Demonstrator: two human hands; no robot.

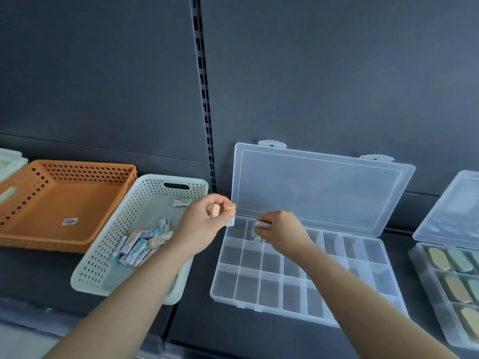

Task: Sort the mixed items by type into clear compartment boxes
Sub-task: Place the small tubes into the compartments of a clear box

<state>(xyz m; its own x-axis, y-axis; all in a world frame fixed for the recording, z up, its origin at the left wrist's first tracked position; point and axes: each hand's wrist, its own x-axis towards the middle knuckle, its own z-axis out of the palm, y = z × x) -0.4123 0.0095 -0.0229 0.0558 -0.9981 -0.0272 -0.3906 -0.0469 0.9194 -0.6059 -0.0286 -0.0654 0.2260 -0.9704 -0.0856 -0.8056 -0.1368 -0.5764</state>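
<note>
You're at the placing step: your right hand [282, 229] pinches a small white packet [262, 224] just above a back-row compartment near the left end of the open clear box [248, 283]. Your left hand [199, 224] has its grip closed round two orange pieces [229, 208] beside the box's back left corner. Next, I judge, lower and release the packet there, then give the orange pieces their own compartment; more packets [140, 244] wait in the white basket [103, 251].
</note>
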